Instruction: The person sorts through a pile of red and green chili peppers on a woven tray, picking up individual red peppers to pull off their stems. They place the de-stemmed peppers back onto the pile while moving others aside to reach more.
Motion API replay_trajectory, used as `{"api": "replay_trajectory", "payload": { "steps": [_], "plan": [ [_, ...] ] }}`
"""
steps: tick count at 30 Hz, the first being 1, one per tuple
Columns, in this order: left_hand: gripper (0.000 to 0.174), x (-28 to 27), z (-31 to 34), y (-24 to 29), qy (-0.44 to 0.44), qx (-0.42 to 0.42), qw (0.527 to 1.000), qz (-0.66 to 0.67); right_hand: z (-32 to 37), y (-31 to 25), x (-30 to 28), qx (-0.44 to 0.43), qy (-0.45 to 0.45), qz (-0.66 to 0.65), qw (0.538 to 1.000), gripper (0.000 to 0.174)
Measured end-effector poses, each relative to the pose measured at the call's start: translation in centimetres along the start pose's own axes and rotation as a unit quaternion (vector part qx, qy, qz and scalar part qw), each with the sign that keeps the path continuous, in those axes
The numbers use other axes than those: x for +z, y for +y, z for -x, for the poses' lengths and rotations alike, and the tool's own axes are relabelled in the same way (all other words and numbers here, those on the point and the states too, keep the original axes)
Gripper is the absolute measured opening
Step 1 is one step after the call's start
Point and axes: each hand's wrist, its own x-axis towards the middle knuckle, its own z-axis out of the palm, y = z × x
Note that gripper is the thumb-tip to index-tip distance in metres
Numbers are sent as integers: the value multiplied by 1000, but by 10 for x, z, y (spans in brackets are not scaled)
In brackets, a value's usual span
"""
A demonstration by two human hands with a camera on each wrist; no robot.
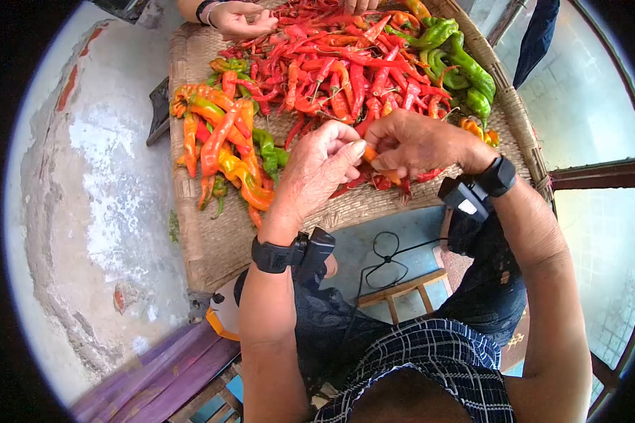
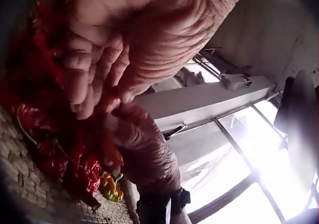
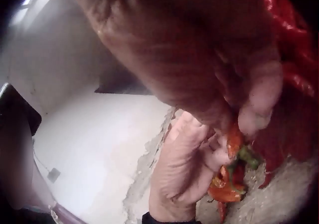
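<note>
An orange pepper [image 1: 371,154] lies between the two hands at the near edge of the pile of red peppers [image 1: 331,77]. My left hand [image 1: 319,168] pinches its left end between thumb and fingers. With curled fingers, my right hand [image 1: 427,143] grips the same pepper from the right. In the left wrist view the left hand [image 2: 144,35] is above and the right hand [image 2: 144,152] below, fingertips close together. The right wrist view shows orange flesh [image 3: 233,142] beside the right hand's [image 3: 199,59] fingertips, with the left hand [image 3: 184,169] under it. The hands hide part of the pepper.
Orange and yellow peppers [image 1: 250,187] lie at the left of the woven tray [image 1: 219,247], green peppers [image 1: 473,70] at its right back. Another person's hand [image 1: 241,20] is over the far edge of the pile. A wooden stool [image 1: 402,287] stands below.
</note>
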Motion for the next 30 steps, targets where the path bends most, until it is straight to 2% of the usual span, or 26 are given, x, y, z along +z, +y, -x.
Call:
{"api": "replay_trajectory", "payload": {
  "steps": [2, 3, 4, 5, 6, 8, 9, 10, 11, 12, 14, 16, 19, 22, 23, 25, 26, 28, 30],
  "plan": [
    [24, -10, 2, -4, 22, 5, 999, -32, 2, -7, -12, 44, -84, 132, 987, 12],
    [25, -18, 1, -5, 90, 27, 992, -89, 5, -9, -17, 25, -66, 127, 989, 11],
    [25, -24, -1, -5, 155, 49, 976, -146, 5, -9, -23, 14, -31, 109, 993, 20],
    [26, -29, -1, -5, 190, 31, 972, -131, 5, -9, -26, -61, 72, -12, 995, 29],
    [25, -35, -4, -9, 213, 50, 967, -134, 5, -9, -27, -133, 173, -132, 967, 39],
    [19, -39, -8, -15, 235, 69, 960, -134, -5, -11, -32, -187, 299, -184, 918, 52],
    [19, -37, -9, -17, 235, 69, 960, -134, -4, -10, -34, -179, 308, -160, 921, 45],
    [18, -34, -11, -18, 252, 114, 937, -213, -2, -9, -35, -179, 308, -160, 921, 45],
    [18, -31, -14, -19, 266, 158, 906, -289, 1, -9, -33, -151, 263, -84, 949, 43],
    [18, -30, -16, -21, 265, 159, 906, -290, 4, -8, -31, -121, 216, -8, 969, 40],
    [26, -28, -23, -23, 283, 215, 831, -428, 2, -7, -22, -92, 150, -24, 984, 35],
    [26, -27, -27, -20, 278, 197, 824, -453, 0, -5, -18, -95, 92, -16, 991, 35],
    [21, -26, -30, -20, 278, 210, 799, -490, 0, 0, -19, -112, 91, 28, 989, 36],
    [13, -25, -27, -14, 276, 242, 825, -430, -2, 2, -20, -112, 117, 35, 986, 37],
    [13, -24, -25, -11, 256, 210, 897, -293, -2, 2, -18, -111, 118, 34, 986, 37],
    [17, -22, -13, 4, 174, 112, 978, 4, -3, 0, -15, -150, 124, 35, 980, 38],
    [17, -22, -12, 4, 175, 112, 978, 3, -4, -1, -11, -151, 124, 34, 980, 38],
    [16, -21, -10, 3, 106, 90, 978, 155, -5, -2, 0, -147, 131, 0, 981, 29],
    [18, -14, -8, 4, 98, 86, 979, 156, -7, -3, 7, -147, 124, -21, 981, 30]
  ]
}}
